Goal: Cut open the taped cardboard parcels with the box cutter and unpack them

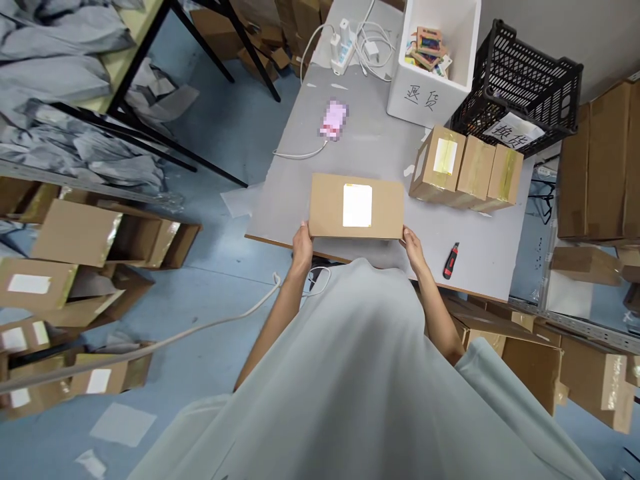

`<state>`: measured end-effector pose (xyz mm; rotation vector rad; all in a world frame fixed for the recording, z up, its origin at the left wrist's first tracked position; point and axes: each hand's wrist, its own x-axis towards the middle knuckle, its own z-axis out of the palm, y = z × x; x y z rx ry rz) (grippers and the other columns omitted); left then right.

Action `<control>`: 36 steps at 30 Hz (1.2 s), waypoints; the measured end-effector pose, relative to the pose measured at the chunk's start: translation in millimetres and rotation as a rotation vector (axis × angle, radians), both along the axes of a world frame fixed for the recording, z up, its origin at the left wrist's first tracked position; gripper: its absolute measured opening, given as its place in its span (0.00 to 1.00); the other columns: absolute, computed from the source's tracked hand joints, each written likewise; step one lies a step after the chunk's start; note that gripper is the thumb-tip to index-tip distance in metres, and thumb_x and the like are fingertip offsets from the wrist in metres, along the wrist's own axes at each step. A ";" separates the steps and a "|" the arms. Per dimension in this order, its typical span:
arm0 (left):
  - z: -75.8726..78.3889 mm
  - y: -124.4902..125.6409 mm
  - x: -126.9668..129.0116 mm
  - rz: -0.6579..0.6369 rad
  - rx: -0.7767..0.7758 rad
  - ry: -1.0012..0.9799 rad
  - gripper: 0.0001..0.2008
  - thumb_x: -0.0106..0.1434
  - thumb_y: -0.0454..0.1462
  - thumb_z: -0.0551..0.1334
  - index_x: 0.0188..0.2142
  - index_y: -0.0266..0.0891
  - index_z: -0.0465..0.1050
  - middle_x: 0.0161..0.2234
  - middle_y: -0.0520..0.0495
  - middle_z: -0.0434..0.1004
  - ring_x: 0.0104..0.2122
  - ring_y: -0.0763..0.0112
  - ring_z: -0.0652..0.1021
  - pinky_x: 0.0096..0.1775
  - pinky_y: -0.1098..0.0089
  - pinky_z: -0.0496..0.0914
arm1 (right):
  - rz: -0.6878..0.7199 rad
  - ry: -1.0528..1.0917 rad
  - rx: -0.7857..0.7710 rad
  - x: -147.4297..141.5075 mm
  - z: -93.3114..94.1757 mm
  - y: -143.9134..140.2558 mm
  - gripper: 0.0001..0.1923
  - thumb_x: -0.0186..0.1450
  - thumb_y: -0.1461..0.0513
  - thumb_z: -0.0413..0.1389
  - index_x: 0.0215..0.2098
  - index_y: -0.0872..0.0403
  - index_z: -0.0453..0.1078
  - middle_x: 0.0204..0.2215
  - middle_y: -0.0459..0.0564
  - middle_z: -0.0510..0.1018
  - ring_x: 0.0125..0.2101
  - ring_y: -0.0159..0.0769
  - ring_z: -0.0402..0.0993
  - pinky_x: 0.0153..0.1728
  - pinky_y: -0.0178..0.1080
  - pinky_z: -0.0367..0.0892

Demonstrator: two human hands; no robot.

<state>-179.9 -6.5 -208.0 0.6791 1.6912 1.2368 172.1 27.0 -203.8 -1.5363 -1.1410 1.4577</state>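
Observation:
A brown cardboard box (327, 207) with a white label (357, 206) is at the front edge of the grey table (370, 150). My left hand (302, 248) grips its left end near the lower corner. At the opposite end, my right hand (413, 249) holds the lower right corner, fingers partly hidden behind the cardboard. To the right on the tabletop lies a red and black box cutter (451, 261), apart from my right hand. Three taped cardboard boxes (476, 175) stand side by side behind it.
At the back are a white bin (425, 100) holding small packs, a black crate (530, 93) and a power strip (343, 53) with cables. A blurred-out pink object (334, 120) lies on the table. Opened cartons (75, 233) are stacked left; a cable (200, 327) hangs across the left side.

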 end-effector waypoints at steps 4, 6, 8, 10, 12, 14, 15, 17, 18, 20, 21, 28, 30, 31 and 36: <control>-7.6 -7.9 -0.3 0.054 -0.104 -0.062 0.35 0.82 0.61 0.51 0.65 0.39 0.80 0.71 0.30 0.79 0.73 0.51 0.77 0.72 0.51 0.74 | -0.046 -0.037 -0.051 -3.3 -10.8 -11.8 0.37 0.73 0.38 0.55 0.70 0.50 0.77 0.72 0.61 0.79 0.71 0.52 0.76 0.72 0.61 0.72; -8.2 -10.5 0.8 0.047 -0.107 -0.083 0.34 0.82 0.60 0.52 0.66 0.39 0.79 0.71 0.29 0.78 0.73 0.51 0.77 0.70 0.51 0.75 | -0.031 -0.068 -0.044 -8.5 -9.9 -15.7 0.34 0.72 0.42 0.57 0.68 0.50 0.78 0.68 0.58 0.83 0.68 0.50 0.77 0.71 0.61 0.73; -6.9 -11.6 2.7 0.043 -0.098 -0.096 0.33 0.83 0.59 0.53 0.68 0.38 0.78 0.71 0.29 0.78 0.73 0.50 0.77 0.69 0.50 0.77 | 0.001 -0.099 -0.023 -13.7 -5.4 -17.6 0.33 0.70 0.44 0.57 0.67 0.50 0.79 0.65 0.58 0.85 0.67 0.50 0.78 0.72 0.60 0.72; -4.0 -11.6 4.6 0.055 -0.095 -0.094 0.33 0.83 0.58 0.53 0.68 0.38 0.78 0.72 0.28 0.77 0.73 0.49 0.76 0.69 0.50 0.77 | 0.024 -0.111 0.008 -17.0 1.0 -18.1 0.33 0.69 0.44 0.57 0.66 0.51 0.80 0.65 0.59 0.86 0.68 0.51 0.77 0.74 0.59 0.70; 0.3 -10.9 5.3 0.075 -0.087 -0.084 0.32 0.82 0.58 0.54 0.67 0.37 0.79 0.72 0.28 0.77 0.73 0.48 0.77 0.69 0.49 0.77 | 0.029 -0.102 0.039 -17.4 8.3 -17.6 0.35 0.68 0.43 0.58 0.66 0.52 0.80 0.67 0.60 0.85 0.70 0.52 0.76 0.76 0.58 0.67; 6.6 -9.6 4.0 0.092 -0.059 -0.057 0.33 0.82 0.61 0.54 0.64 0.38 0.81 0.70 0.28 0.79 0.71 0.48 0.79 0.70 0.49 0.76 | 0.022 -0.081 0.065 -15.4 16.8 -16.5 0.38 0.68 0.41 0.59 0.69 0.52 0.78 0.69 0.60 0.83 0.73 0.52 0.75 0.77 0.58 0.64; 10.8 -8.4 2.7 0.096 -0.033 -0.036 0.35 0.81 0.62 0.54 0.63 0.39 0.82 0.68 0.29 0.81 0.70 0.48 0.80 0.71 0.48 0.75 | 0.012 -0.072 0.079 -13.9 21.9 -15.6 0.40 0.68 0.40 0.60 0.70 0.52 0.78 0.71 0.60 0.81 0.74 0.52 0.73 0.78 0.58 0.63; 21.5 -4.8 -0.7 0.096 0.037 0.011 0.38 0.80 0.66 0.53 0.63 0.39 0.83 0.66 0.30 0.84 0.69 0.49 0.81 0.73 0.48 0.72 | -0.012 -0.059 0.112 -10.6 34.1 -13.3 0.44 0.69 0.38 0.63 0.73 0.54 0.76 0.74 0.63 0.78 0.76 0.54 0.71 0.79 0.58 0.61; 28.0 -2.3 -2.3 0.095 0.077 0.030 0.40 0.80 0.67 0.52 0.63 0.39 0.83 0.66 0.30 0.84 0.69 0.49 0.81 0.73 0.48 0.72 | -0.024 -0.056 0.132 -9.2 41.3 -11.9 0.45 0.69 0.37 0.64 0.74 0.55 0.75 0.75 0.64 0.76 0.77 0.55 0.70 0.80 0.58 0.60; 42.1 3.7 -5.1 0.105 0.153 0.048 0.42 0.79 0.69 0.53 0.64 0.38 0.82 0.67 0.29 0.83 0.70 0.48 0.81 0.74 0.48 0.71 | -0.037 -0.052 0.176 -7.3 56.7 -9.1 0.48 0.69 0.35 0.65 0.75 0.55 0.74 0.77 0.63 0.73 0.78 0.56 0.69 0.81 0.58 0.59; 49.0 6.8 -6.2 0.114 0.186 0.049 0.42 0.78 0.69 0.53 0.65 0.38 0.82 0.67 0.29 0.83 0.70 0.48 0.80 0.73 0.49 0.72 | -0.036 -0.052 0.199 -6.9 64.1 -7.8 0.48 0.70 0.34 0.65 0.76 0.54 0.74 0.78 0.62 0.73 0.78 0.55 0.68 0.81 0.58 0.59; 58.9 23.8 -11.8 0.023 0.240 0.085 0.39 0.78 0.68 0.56 0.62 0.38 0.83 0.64 0.33 0.85 0.67 0.50 0.82 0.72 0.52 0.74 | 0.051 -0.144 0.192 -19.3 69.8 -4.2 0.47 0.73 0.31 0.58 0.75 0.54 0.75 0.76 0.61 0.76 0.78 0.55 0.69 0.81 0.57 0.60; 50.2 28.0 -13.3 -0.011 0.194 0.139 0.35 0.75 0.65 0.62 0.60 0.39 0.83 0.63 0.35 0.86 0.66 0.49 0.82 0.73 0.51 0.72 | 0.088 -0.203 0.164 -28.2 59.0 -5.2 0.49 0.75 0.30 0.55 0.78 0.55 0.71 0.78 0.63 0.71 0.79 0.55 0.66 0.80 0.58 0.61; 46.6 30.0 -13.7 -0.016 0.173 0.162 0.33 0.74 0.63 0.65 0.60 0.39 0.82 0.63 0.35 0.85 0.66 0.50 0.82 0.74 0.51 0.71 | 0.104 -0.247 0.163 -32.8 54.2 -6.1 0.50 0.76 0.31 0.53 0.80 0.56 0.69 0.80 0.65 0.69 0.80 0.56 0.64 0.81 0.59 0.60; 58.0 34.3 -6.2 -0.038 0.126 0.262 0.24 0.77 0.50 0.66 0.64 0.37 0.80 0.64 0.33 0.84 0.66 0.50 0.82 0.73 0.53 0.71 | 0.149 -0.480 0.246 -44.2 47.8 -12.0 0.49 0.79 0.33 0.47 0.83 0.58 0.62 0.82 0.68 0.63 0.83 0.60 0.55 0.84 0.66 0.48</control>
